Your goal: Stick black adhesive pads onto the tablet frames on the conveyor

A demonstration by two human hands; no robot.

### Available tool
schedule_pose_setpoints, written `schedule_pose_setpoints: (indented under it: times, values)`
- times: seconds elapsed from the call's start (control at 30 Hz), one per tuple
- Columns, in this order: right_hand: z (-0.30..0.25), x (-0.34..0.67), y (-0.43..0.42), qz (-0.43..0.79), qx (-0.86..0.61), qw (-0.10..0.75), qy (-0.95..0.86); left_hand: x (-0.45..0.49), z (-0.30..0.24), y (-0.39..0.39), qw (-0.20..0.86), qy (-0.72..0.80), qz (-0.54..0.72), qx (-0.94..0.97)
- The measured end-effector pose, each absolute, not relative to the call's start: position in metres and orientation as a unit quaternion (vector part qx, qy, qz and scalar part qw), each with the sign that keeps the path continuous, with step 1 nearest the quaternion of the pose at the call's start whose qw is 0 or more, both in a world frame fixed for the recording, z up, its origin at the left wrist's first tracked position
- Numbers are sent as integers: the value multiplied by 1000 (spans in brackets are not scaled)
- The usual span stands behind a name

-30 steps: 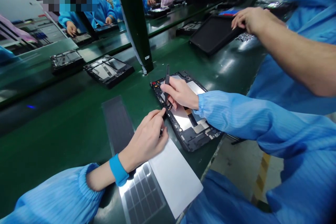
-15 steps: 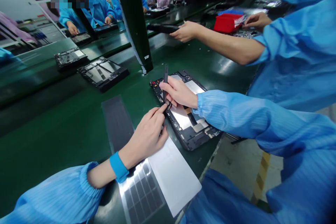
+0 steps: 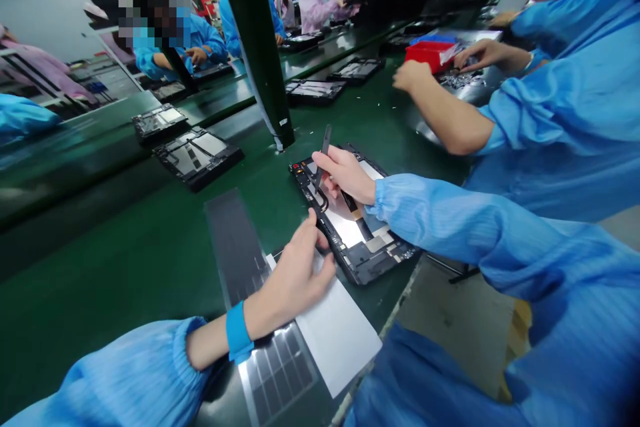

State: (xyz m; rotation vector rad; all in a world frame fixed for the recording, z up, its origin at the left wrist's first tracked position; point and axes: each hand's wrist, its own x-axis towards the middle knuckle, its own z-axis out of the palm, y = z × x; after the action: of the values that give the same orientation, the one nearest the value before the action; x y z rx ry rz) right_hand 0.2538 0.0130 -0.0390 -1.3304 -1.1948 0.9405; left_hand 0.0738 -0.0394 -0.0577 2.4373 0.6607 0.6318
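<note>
An opened tablet [image 3: 346, 225] lies on the green bench, its inside parts and silver plates showing. My right hand [image 3: 349, 172] is closed around black tweezers [image 3: 325, 140] above the tablet's upper left part. The tweezers slant, their lower tip near a black cable [image 3: 324, 205] along the left edge. Beside that edge, my left hand [image 3: 295, 270] hovers over a white sheet [image 3: 340, 340], holding nothing. Its index finger points toward the tablet and its thumb stands apart. A blue band is round the left wrist.
A clear sheet with dark strips [image 3: 233, 223] lies left of the white sheet. Two opened tablets, one nearer [image 3: 197, 157], lie farther left. A green post [image 3: 263, 60] rises behind. At right, a co-worker's arms [image 3: 457, 123] reach near a red bin [image 3: 431, 55].
My left hand has drawn back from the cable toward me, its fingertip off it. The tweezers tilt more now. The co-worker has set down the dark device and pulled the arm back.
</note>
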Motion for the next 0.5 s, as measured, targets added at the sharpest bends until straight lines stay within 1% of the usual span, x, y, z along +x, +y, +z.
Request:
schedule_pose_setpoints:
  times: [0.1,0.17,0.3,0.37,0.43,0.5]
  values:
    - [-30,276,19,367,-586,539,-480,75,-50,-47,302,253,199,898]
    - [-28,298,23,350,-611,547,-451,77,-45,-38,306,285,175,891]
    - [-39,335,32,383,-629,592,-329,94,-40,2,246,382,105,885]
    - [-46,344,34,395,-611,613,-307,104,-42,17,211,397,59,891]
    - [-51,348,34,417,-586,623,-307,113,-45,22,209,393,64,893]
    - [-53,351,34,446,-561,629,-302,121,-49,19,262,384,122,877]
